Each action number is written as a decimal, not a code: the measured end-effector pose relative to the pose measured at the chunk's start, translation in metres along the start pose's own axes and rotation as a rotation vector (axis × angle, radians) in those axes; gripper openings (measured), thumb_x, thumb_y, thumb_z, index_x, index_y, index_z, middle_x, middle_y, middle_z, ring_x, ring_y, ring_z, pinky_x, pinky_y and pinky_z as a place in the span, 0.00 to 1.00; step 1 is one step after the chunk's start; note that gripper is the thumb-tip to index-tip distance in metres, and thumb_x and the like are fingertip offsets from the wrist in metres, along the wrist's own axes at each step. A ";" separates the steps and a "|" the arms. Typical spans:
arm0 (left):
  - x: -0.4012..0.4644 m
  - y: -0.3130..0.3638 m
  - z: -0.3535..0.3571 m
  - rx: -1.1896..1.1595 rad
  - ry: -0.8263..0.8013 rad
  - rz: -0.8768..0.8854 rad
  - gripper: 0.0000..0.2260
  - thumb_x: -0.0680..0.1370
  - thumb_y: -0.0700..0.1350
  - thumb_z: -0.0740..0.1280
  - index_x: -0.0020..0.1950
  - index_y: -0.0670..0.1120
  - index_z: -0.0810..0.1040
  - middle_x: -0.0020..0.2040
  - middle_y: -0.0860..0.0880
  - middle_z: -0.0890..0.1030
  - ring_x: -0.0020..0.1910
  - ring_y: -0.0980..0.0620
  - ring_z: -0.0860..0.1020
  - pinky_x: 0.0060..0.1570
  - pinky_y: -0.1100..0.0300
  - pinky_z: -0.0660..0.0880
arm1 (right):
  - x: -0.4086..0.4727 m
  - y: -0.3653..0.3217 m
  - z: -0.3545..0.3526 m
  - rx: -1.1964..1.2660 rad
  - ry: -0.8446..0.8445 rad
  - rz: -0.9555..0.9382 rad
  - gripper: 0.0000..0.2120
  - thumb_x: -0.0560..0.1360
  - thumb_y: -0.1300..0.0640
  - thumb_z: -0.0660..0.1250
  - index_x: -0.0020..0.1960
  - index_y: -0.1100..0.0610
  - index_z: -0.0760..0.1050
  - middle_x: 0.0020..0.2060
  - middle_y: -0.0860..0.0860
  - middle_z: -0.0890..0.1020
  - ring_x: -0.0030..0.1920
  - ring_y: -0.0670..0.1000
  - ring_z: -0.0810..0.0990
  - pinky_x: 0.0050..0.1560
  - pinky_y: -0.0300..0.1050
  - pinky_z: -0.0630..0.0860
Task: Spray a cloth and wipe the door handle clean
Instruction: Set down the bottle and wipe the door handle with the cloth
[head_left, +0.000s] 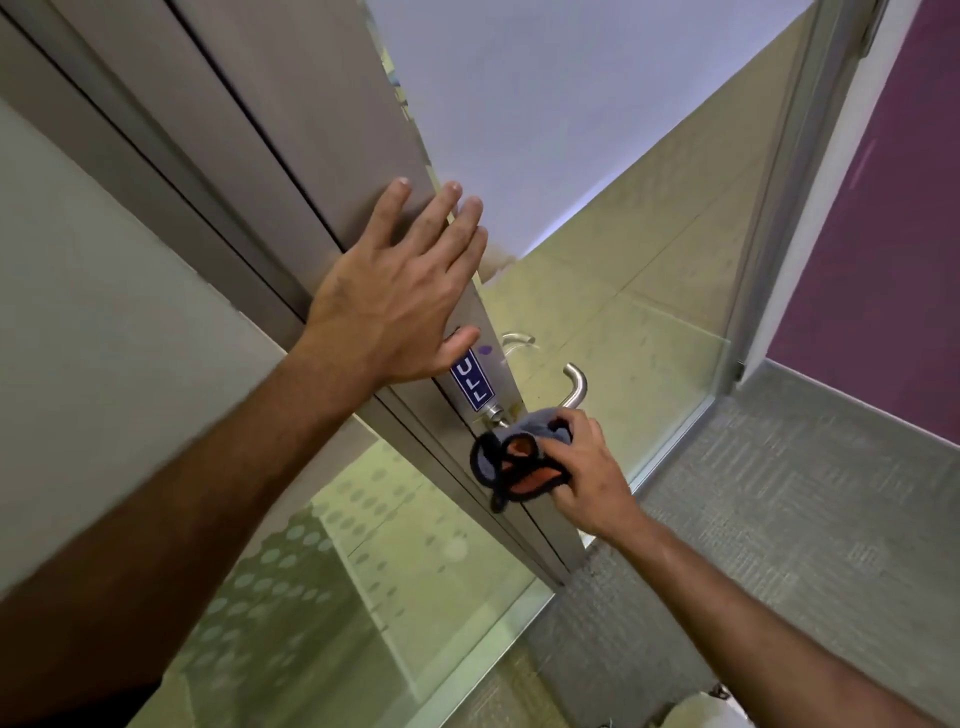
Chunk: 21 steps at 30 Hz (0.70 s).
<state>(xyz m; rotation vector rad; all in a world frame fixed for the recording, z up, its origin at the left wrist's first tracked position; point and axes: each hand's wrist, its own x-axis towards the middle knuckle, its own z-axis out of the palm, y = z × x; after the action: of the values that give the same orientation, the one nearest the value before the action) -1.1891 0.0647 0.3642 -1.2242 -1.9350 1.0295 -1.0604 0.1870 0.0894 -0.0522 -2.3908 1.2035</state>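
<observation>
Door handle (574, 387), at door edge: being wiped at its base with cloth (511, 462), clamped in right hand (587, 478) grip; left hand (395, 301), fingers apart, is bracing door (311, 130). Full lever length advised to be covered.

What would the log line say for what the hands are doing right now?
step: wiping | left hand: flat on door | right hand: holds cloth on handle base | spray: not seen

My left hand (397, 291) flat, fingers spread, on door frame (332, 156) above blue PULL sticker (471, 385). My right hand (587, 478) clutches grey-orange cloth (511, 460) against base of metal handle (571, 387).
</observation>
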 end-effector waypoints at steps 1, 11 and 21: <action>0.000 0.000 0.000 0.002 0.003 -0.002 0.41 0.78 0.69 0.47 0.82 0.41 0.56 0.83 0.40 0.56 0.82 0.40 0.54 0.78 0.38 0.47 | 0.000 0.008 -0.012 0.049 0.030 -0.027 0.22 0.72 0.63 0.65 0.63 0.47 0.78 0.63 0.49 0.70 0.60 0.53 0.70 0.56 0.54 0.78; 0.000 0.000 0.003 0.013 0.028 0.001 0.39 0.78 0.68 0.50 0.80 0.43 0.60 0.82 0.39 0.59 0.81 0.40 0.57 0.77 0.37 0.50 | 0.033 0.002 0.005 -0.354 0.143 0.093 0.29 0.67 0.70 0.72 0.65 0.51 0.76 0.66 0.51 0.74 0.64 0.59 0.70 0.62 0.57 0.72; 0.000 0.000 0.001 0.016 0.027 0.009 0.39 0.79 0.69 0.48 0.81 0.44 0.57 0.82 0.38 0.57 0.82 0.38 0.55 0.77 0.37 0.49 | 0.027 0.033 -0.029 -0.477 -0.274 -0.450 0.21 0.68 0.57 0.74 0.60 0.47 0.80 0.65 0.46 0.76 0.64 0.58 0.69 0.57 0.56 0.74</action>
<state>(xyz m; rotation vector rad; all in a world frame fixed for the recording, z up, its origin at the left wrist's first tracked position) -1.1904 0.0642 0.3637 -1.2326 -1.8992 1.0262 -1.0783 0.2361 0.0894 0.5010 -2.6736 0.4472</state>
